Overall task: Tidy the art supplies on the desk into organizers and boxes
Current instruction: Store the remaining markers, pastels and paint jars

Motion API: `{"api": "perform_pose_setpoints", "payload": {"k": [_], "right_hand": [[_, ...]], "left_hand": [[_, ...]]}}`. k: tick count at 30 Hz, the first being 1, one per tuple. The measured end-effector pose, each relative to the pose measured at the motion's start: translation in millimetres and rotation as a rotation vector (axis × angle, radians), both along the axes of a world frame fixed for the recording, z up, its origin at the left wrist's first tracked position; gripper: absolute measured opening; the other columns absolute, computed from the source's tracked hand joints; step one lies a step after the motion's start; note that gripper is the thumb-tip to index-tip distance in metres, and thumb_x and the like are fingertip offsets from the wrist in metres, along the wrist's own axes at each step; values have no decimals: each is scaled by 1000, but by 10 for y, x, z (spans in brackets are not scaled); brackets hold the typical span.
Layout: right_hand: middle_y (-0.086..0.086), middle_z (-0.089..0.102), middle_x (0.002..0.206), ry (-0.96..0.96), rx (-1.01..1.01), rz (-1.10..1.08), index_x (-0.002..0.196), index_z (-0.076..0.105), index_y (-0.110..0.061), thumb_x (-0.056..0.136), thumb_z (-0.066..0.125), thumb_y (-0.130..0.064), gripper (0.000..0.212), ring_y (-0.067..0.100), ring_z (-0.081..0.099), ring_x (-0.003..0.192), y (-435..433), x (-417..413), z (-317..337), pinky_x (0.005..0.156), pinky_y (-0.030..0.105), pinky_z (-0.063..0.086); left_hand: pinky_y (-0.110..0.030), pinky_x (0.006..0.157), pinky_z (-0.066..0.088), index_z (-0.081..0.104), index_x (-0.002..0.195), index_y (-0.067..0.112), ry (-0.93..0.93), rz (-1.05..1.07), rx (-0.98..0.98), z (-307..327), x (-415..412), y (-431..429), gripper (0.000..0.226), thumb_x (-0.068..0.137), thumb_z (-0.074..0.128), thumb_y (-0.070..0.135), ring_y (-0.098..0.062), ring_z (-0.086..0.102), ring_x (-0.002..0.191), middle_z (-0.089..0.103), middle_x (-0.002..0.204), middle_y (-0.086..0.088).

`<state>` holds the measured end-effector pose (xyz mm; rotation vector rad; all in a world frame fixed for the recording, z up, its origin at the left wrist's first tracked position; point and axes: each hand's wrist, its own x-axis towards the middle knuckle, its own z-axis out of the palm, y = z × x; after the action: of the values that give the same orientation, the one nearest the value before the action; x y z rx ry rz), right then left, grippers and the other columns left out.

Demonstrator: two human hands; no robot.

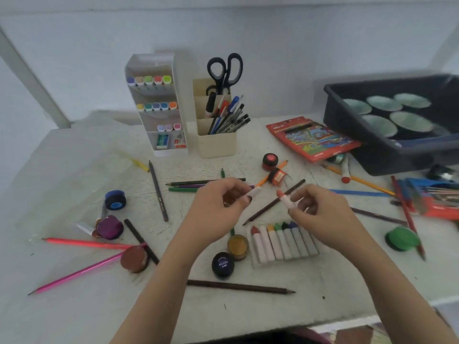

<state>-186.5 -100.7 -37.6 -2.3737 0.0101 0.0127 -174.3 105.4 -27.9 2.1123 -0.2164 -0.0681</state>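
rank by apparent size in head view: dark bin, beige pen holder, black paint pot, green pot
1. dark grey plastic bin
2. beige plastic pen holder
3. round green pot and black paint pot look alike, unranked

Your left hand (218, 207) and right hand (320, 214) hover mid-frame, forearms rising from the lower edge. Left fingers pinch a pale cap (255, 192); right fingers pinch a red-tipped crayon (285, 200).

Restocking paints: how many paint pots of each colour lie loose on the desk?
Blue pot: 1
Purple pot: 1
Brown pot: 1
Black pot: 1
Yellow pot: 1
Red pot: 1
Orange pot: 1
Green pot: 1
Total: 8
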Motion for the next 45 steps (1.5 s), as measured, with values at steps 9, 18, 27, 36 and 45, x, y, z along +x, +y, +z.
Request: {"api": "perform_pose_setpoints", "payload": {"k": [9, 18, 27, 36, 45], "right_hand": [[-8, 62, 70, 136, -119, -183, 78, 59, -26, 77, 68, -23, 10, 3, 55, 65, -379, -309, -59, 48, 15, 33], [-9, 60, 67, 186, -151, -178, 69, 60, -24, 78, 69, -32, 14, 0, 54, 63, -420, -292, -92, 47, 13, 34], [-6, 63, 63, 254, -142, -197, 66, 67, -19, 79, 69, -37, 21, 5, 56, 61, -441, -179, -78, 49, 19, 38], [-6, 65, 63, 287, -146, -167, 66, 66, -20, 79, 69, -32, 18, 7, 59, 60, -449, -159, -65, 50, 19, 39], [-6, 61, 66, 351, -176, -187, 71, 61, -20, 79, 71, -32, 17, 7, 56, 62, -406, -98, -66, 50, 21, 42]], "left_hand": [[-19, 76, 43, 59, 88, 38, -23, -340, 204, -125, 51, -528, 22, 85, 63, 17, 4, 55, 85, 62, 87, 21], [-32, 85, 45, 64, 91, 34, -63, -424, 368, -142, 92, -647, 18, 84, 63, 17, -5, 55, 86, 63, 90, 14], [-25, 78, 39, 66, 89, 31, -76, -415, 415, -169, 111, -661, 16, 81, 68, 17, -3, 47, 82, 49, 78, 20], [-27, 83, 37, 57, 78, 37, -49, -412, 421, -167, 96, -680, 22, 81, 69, 18, -2, 45, 79, 47, 76, 22], [-31, 91, 37, 60, 84, 35, -92, -404, 465, -148, 66, -688, 18, 83, 67, 18, -6, 46, 83, 46, 81, 18]]}}
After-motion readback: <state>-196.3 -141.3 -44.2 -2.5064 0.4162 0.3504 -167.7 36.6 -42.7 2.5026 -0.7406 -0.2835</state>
